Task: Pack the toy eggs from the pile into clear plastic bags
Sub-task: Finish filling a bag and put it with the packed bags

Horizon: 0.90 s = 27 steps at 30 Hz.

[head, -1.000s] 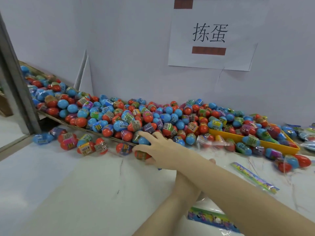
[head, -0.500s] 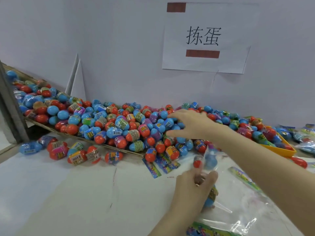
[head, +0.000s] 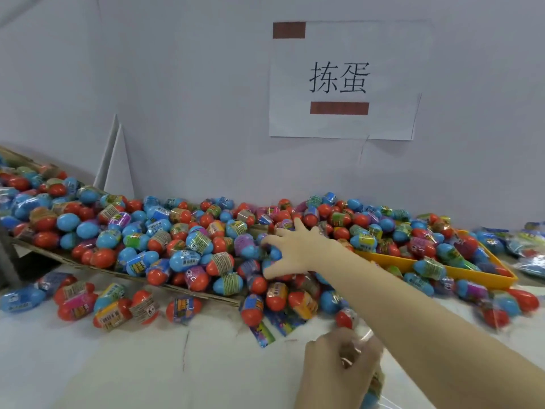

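white marble-look table [head: 103, 364] with a cardboard sheet [head: 203, 293], orange tray [head: 460, 268], loose toy eggs [head: 112, 305] and printed wrappers [head: 262, 335] on it

The right hand [head: 298, 249] is reaching far out on a long straight arm, fingers spreading wide. The left hand [head: 339, 367] is staying low and close, fingers curling in.

Red and blue toy eggs [head: 188, 249], orange tray [head: 460, 268], possibly marbled white table [head: 118, 364]

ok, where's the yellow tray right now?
Head view, right side: the yellow tray sits on the white table against the wall, heaped with toy eggs, just right of the reaching right hand.
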Available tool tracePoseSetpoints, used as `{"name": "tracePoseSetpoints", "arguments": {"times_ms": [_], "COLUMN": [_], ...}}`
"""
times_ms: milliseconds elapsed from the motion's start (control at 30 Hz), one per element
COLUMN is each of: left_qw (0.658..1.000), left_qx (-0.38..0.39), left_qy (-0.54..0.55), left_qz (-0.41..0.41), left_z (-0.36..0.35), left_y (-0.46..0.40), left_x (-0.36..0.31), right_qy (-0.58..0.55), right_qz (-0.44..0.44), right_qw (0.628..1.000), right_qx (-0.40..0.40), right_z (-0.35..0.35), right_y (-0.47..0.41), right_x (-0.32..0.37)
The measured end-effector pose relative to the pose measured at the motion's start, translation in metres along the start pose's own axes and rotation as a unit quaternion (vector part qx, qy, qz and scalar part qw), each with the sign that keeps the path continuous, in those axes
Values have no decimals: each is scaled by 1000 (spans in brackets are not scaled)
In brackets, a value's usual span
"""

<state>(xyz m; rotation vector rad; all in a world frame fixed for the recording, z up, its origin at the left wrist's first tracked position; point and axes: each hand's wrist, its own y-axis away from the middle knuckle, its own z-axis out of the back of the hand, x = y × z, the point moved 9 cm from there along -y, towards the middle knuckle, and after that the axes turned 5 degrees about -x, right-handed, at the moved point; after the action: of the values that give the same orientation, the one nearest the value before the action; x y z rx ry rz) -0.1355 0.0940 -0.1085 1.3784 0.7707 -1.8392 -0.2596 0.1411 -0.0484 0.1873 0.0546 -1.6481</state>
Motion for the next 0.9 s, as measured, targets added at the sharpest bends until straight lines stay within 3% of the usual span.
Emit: {"name": "tracePoseSetpoints", "arguments": {"times_ms": [100,200,300,433,567,633,700,767,833,900], "left_qw": [995,993,991,991,987,987,985,983,984,986], "left_qx": [10,-2,2,9,35,37,35,36,39,52], "left_qy": [94,117,131,132,155,154,163,176,174,156], "left_qz": [6,-1,7,-20,-35,-36,-39,-31,-29,-32], "left_z": [-2,1,2,5,4,4,6,5,3,0], "left_y": [7,7,11,14,18,16,16,16,17,20], "left_x": [-7,-6,-9,-19,-29,-27,-26,-25,-28,-32], "right_qy": [-17,-134,-204,-228,-307,-403,-547,-655,-700,-704], "right_qz": [32,49,48,-15,-74,-86,-82,-58,-44,-52], "right_qw": [998,989,978,961,928,868,752,664,637,640], "right_qx": [52,44,-11,-159,-197,-277,-357,-356,-320,-305], "right_z": [-4,4,21,52,57,70,79,70,53,39], "right_y": [23,46,63,81,101,125,161,191,209,222], "right_x": [1,-4,-14,-38,-55,-65,-79,-81,-74,-70]}}
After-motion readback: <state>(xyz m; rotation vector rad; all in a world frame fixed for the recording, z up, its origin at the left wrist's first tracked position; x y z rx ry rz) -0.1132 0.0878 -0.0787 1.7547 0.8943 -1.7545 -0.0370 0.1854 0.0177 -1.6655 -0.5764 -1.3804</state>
